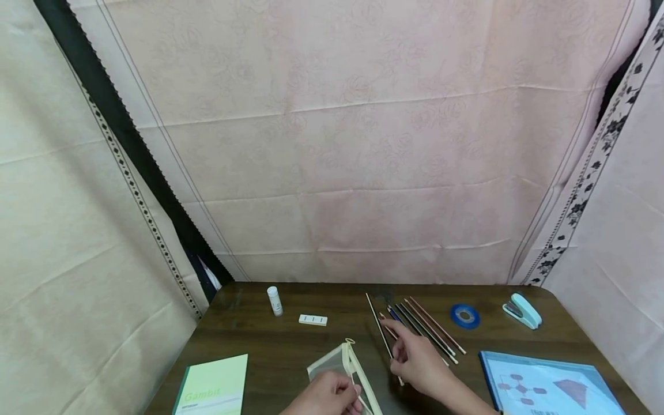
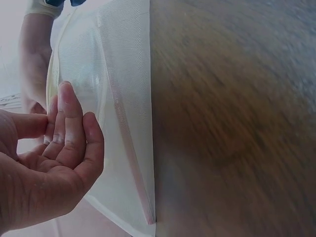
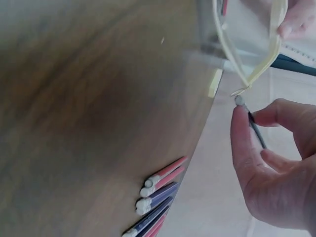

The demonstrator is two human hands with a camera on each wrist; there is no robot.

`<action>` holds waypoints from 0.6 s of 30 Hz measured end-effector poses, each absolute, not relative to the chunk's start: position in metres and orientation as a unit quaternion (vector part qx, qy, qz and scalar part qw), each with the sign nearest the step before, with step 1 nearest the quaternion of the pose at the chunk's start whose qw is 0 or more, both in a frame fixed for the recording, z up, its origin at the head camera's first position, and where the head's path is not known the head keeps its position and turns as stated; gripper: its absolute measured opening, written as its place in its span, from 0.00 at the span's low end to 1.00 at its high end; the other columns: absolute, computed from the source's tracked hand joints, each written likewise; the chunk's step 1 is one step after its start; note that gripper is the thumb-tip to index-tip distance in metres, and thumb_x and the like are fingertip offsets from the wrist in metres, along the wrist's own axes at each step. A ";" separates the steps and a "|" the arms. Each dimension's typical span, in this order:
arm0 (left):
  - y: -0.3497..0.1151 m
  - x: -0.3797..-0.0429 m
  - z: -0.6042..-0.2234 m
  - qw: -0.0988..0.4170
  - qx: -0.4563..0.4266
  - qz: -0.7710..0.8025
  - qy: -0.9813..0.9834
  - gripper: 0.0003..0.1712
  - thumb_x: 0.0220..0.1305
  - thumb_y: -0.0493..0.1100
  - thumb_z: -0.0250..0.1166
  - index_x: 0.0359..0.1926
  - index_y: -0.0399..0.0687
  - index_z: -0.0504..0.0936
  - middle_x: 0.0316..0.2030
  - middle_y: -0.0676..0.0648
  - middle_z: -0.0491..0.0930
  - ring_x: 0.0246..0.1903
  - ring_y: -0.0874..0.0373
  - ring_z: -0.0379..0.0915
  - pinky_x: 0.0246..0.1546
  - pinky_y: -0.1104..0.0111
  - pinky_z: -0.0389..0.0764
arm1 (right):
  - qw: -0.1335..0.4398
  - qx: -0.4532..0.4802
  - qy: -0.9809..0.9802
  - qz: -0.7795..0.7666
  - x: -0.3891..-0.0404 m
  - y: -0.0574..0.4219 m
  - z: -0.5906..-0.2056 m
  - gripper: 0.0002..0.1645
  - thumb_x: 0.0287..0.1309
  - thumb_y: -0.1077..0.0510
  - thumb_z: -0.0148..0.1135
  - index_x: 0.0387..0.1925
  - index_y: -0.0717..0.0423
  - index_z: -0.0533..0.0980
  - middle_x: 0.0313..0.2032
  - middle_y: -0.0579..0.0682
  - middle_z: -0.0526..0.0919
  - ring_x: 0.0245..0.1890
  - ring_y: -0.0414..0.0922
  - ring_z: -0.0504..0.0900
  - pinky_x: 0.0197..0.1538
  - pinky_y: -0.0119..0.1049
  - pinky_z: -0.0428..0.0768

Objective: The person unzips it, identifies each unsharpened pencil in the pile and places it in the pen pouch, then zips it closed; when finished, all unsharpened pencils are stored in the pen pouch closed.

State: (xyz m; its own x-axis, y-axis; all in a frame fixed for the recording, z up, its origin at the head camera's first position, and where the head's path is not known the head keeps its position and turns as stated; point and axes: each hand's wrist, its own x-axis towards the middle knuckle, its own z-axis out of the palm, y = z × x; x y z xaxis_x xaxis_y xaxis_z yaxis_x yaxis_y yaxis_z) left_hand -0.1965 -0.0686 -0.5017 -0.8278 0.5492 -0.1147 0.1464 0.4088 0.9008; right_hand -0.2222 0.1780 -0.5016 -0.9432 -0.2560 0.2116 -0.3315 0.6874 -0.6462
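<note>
A pale mesh zipper pouch (image 1: pixel 358 369) stands with its mouth open at the front middle of the table. My left hand (image 1: pixel 332 395) pinches the pouch's edge between thumb and fingers. Through the mesh in the left wrist view shows a reddish pencil (image 2: pixel 129 148) lying inside. Just right of the pouch, my right hand (image 1: pixel 420 360) holds a dark pencil (image 3: pixel 256 131) between thumb and fingers, near the pouch's zipper pull (image 3: pixel 240 92). Several pencils (image 1: pixel 427 328) lie side by side on the table beyond the right hand.
At the back left are a glue stick (image 1: pixel 275 301) and a small white block (image 1: pixel 313 320). Blue tape (image 1: pixel 464 316) and a light blue stapler (image 1: pixel 523 311) lie back right. A green notebook (image 1: pixel 215 383) is front left, a blue folder (image 1: pixel 550 380) front right.
</note>
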 end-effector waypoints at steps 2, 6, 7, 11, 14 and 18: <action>-0.069 -0.197 -0.500 0.203 0.213 0.507 0.810 0.19 0.67 0.48 0.58 0.23 0.42 0.84 0.22 0.52 0.85 0.22 0.68 0.78 0.24 0.75 0.78 | 0.048 0.165 -0.903 0.395 -0.218 0.175 -0.498 0.48 0.46 0.65 0.67 0.68 0.37 0.60 0.25 0.38 0.78 0.22 0.30 0.75 0.26 0.26 0.75; -0.070 -0.197 -0.498 0.204 0.214 0.521 0.801 0.21 0.68 0.47 0.58 0.24 0.39 0.84 0.22 0.49 0.86 0.21 0.67 0.79 0.24 0.74 0.81 | 0.011 0.166 -0.862 0.480 -0.208 0.170 -0.494 0.51 0.49 0.67 0.66 0.70 0.34 0.56 0.29 0.47 0.79 0.22 0.36 0.79 0.22 0.34 0.81; -0.070 -0.197 -0.498 0.203 0.213 0.525 0.799 0.21 0.68 0.47 0.58 0.24 0.38 0.83 0.22 0.49 0.85 0.21 0.67 0.79 0.24 0.73 0.81 | 0.001 0.166 -0.850 0.500 -0.205 0.169 -0.493 0.51 0.50 0.67 0.66 0.70 0.34 0.55 0.29 0.49 0.79 0.22 0.37 0.80 0.21 0.36 0.81; -0.070 -0.197 -0.496 0.205 0.208 0.530 0.796 0.21 0.68 0.47 0.58 0.24 0.38 0.83 0.21 0.47 0.85 0.20 0.66 0.79 0.24 0.72 0.82 | -0.044 0.176 -0.809 0.559 -0.197 0.164 -0.496 0.52 0.52 0.67 0.65 0.71 0.34 0.52 0.31 0.55 0.80 0.23 0.42 0.82 0.21 0.42 0.82; -0.071 -0.198 -0.497 0.203 0.208 0.525 0.800 0.20 0.68 0.47 0.58 0.23 0.39 0.83 0.21 0.48 0.85 0.20 0.66 0.78 0.23 0.72 0.81 | -0.068 0.194 -0.794 0.572 -0.193 0.160 -0.506 0.52 0.52 0.67 0.65 0.72 0.37 0.51 0.31 0.55 0.80 0.24 0.41 0.82 0.23 0.41 0.83; -0.071 -0.198 -0.499 0.197 0.209 0.522 0.803 0.20 0.68 0.47 0.58 0.23 0.40 0.84 0.21 0.50 0.85 0.20 0.66 0.78 0.23 0.73 0.80 | -0.079 0.218 -0.794 0.561 -0.187 0.156 -0.519 0.51 0.52 0.66 0.65 0.72 0.45 0.51 0.28 0.47 0.81 0.25 0.36 0.81 0.28 0.33 0.82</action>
